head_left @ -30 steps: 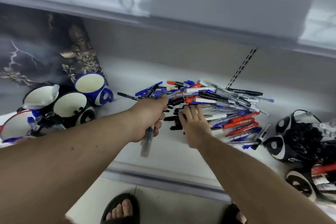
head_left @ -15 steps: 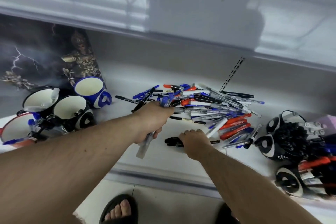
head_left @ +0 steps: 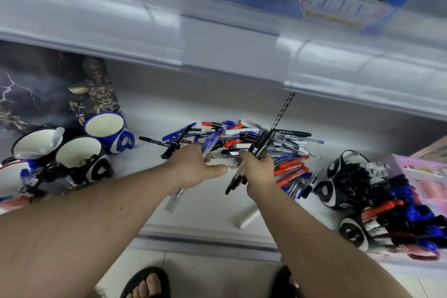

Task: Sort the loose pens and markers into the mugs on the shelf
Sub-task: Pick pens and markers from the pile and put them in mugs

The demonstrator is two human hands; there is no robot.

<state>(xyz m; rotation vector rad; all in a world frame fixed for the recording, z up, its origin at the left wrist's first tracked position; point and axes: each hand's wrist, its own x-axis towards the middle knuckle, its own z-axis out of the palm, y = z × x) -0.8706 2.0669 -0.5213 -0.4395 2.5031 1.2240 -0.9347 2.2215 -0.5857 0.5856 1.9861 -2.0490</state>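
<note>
- Progress: partway, I'd judge. Pile of loose pens and markers (head_left: 261,150) is still big, spread across the middle of the shelf (head_left: 212,205), toward the far side.
- Done so far, judged from contents: two black mugs on the right (head_left: 338,181) and (head_left: 355,237) are packed — the farther one with black caps, the nearer one with red, blue and black.
- Left group: blue mug (head_left: 106,132) looks empty. Two black mugs beside it (head_left: 36,145), (head_left: 79,157) are mostly empty; the far-left one holds one clear pen. A red-rimmed mug (head_left: 9,176) at the left edge has some blue-capped pens around it; can't tell whether they are in it or just beside it.
- One light-coloured pen (head_left: 249,216) lies alone near the shelf's front edge, apart from the pile.
- My left hand (head_left: 193,169): grip closed on a few clear blue-capped pens (head_left: 210,145); caps stick out the far side, barrels out the near side below the palm.
- My right hand (head_left: 256,169): grip closed around a bundle of black markers (head_left: 261,143), fanned, tips pointing far and near.
- Both bundles are lifted just above the near edge of the pile, hands almost touching.
- Likely next: black markers go right to the black-cap mug, blue pens left. Mugs sit well apart from both hands.
</note>
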